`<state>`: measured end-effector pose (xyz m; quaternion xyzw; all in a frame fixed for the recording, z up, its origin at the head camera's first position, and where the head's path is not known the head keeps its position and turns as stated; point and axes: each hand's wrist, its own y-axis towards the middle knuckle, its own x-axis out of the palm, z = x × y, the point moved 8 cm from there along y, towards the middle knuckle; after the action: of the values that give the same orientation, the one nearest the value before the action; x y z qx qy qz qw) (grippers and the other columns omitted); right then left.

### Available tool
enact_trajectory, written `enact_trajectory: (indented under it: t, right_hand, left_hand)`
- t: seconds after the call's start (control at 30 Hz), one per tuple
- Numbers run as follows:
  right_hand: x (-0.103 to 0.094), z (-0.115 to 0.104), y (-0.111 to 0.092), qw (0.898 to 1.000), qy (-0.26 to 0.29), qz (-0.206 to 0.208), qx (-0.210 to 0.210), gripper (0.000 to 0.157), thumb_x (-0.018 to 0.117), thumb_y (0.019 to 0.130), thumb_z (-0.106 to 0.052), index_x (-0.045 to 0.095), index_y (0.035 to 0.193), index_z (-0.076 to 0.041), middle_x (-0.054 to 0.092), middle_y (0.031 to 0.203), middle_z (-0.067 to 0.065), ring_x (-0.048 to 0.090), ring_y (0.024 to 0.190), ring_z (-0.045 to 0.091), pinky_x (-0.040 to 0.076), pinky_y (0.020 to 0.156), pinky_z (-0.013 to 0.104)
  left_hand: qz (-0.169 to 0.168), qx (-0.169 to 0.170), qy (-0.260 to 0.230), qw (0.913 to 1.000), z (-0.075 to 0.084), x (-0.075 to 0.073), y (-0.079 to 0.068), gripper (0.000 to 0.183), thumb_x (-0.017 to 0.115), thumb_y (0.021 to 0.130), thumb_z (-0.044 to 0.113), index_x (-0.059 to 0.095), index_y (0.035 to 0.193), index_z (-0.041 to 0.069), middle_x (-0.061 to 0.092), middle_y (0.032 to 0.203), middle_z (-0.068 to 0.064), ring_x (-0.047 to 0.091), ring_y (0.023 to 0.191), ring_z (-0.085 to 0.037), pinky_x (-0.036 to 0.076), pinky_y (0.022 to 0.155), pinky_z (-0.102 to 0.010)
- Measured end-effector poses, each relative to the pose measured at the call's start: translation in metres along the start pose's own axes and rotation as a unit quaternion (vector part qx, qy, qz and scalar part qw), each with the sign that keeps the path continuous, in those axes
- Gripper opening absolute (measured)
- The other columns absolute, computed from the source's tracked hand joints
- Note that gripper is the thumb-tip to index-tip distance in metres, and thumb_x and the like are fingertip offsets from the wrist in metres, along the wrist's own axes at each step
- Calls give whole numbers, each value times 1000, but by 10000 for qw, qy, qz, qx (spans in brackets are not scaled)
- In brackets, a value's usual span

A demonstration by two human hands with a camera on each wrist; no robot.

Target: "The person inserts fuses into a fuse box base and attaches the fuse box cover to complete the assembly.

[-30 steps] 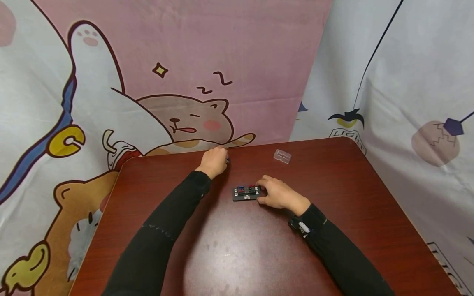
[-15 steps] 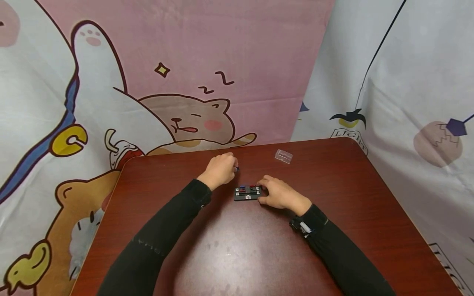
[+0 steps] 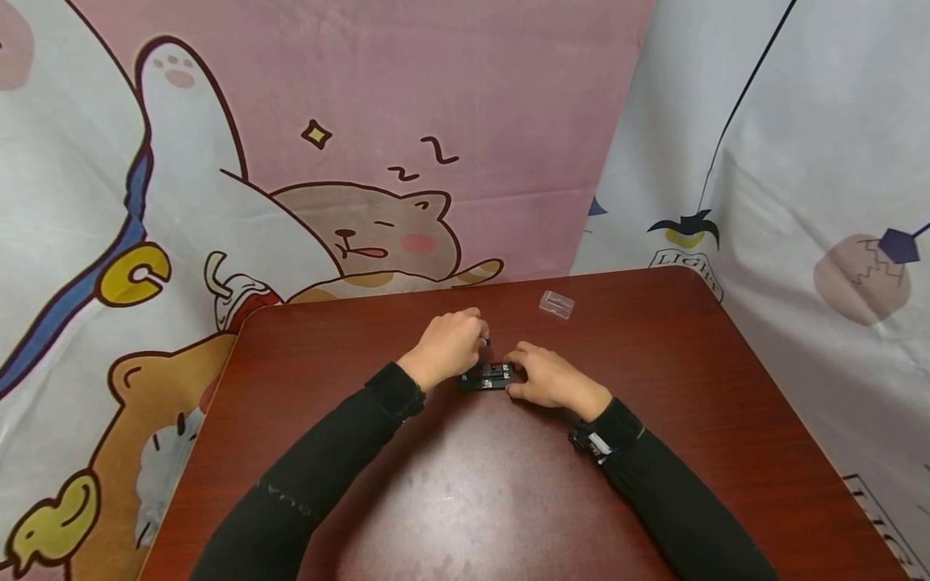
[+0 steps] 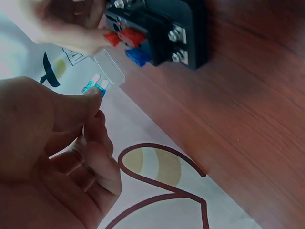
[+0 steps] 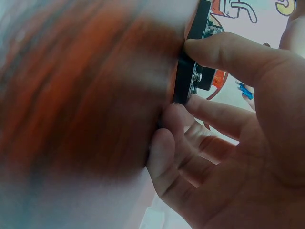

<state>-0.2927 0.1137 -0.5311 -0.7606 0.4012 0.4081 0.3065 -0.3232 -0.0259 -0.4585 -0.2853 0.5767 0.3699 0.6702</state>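
Observation:
My left hand (image 3: 446, 347) pinches a blue blade fuse (image 4: 95, 87) between thumb and forefinger. Its two metal prongs stick out beyond the thumb tip. In the head view this hand is just above the left part of a black fuse block (image 3: 488, 384), partly covering it. Red and blue fuses (image 4: 137, 56) sit in the block, beside screw terminals (image 4: 177, 34). At the block's right end, my right hand (image 3: 550, 379) grips it by the edges; in the right wrist view its thumb presses on the black base (image 5: 183, 76). The pinched fuse is apart from the block.
A small clear plastic case (image 3: 557, 304) lies near the back edge of the reddish-brown table (image 3: 654, 339). Printed cloth (image 3: 538, 121) hangs behind the table and along its right side.
My left hand has come from the table's back edge toward me and rightward, carrying the blue blade fuse to the fuse block. My right hand stays on the block.

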Motion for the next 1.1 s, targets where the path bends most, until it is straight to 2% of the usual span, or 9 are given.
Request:
enact_trajectory:
  t: [0.2,0.4,0.6,0.87,1.1]
  right_hand:
    - [0,-1,0,9999,-106,-15,-88,57,81,99,-31,67,152,-17,61,120,2,54,90,20,44,79,38]
    - [0,0,-1,10000,2,-39,-61,58,82,99,-30,66,153,-16,61,119,2,54,90,19,43,78,37]
    - [0,-1,0,10000,50,-56,-50,58,82,100,-29,65,153,-15,61,121,2,55,90,19,45,79,37]
    - [-1,0,1,10000,-6,-5,-69,53,82,99,-29,69,148,-15,62,121,2,56,92,18,48,81,37]
    - [0,0,0,9999,74,-30,-67,52,82,99,-28,69,148,-15,62,123,1,57,93,18,49,82,37]
  left_hand:
    - [-137,150,65,9998,12,3,-5,13,72,106,16,84,112,16,72,107,-2,75,86,-21,63,72,-39]
    - [-191,293,70,9994,20,6,-10,13,72,107,18,85,109,17,71,104,-1,72,82,-18,61,70,-37]
    - [-197,379,139,9990,23,9,-12,14,72,106,17,86,107,16,71,100,-1,68,76,-16,58,67,-34]
    - [-248,458,213,9984,28,12,-11,14,73,104,19,84,96,17,70,95,-1,66,73,-17,57,66,-36]
    - [-316,393,195,9985,28,18,-11,12,76,103,22,84,95,17,72,96,-1,65,73,-15,57,67,-36]
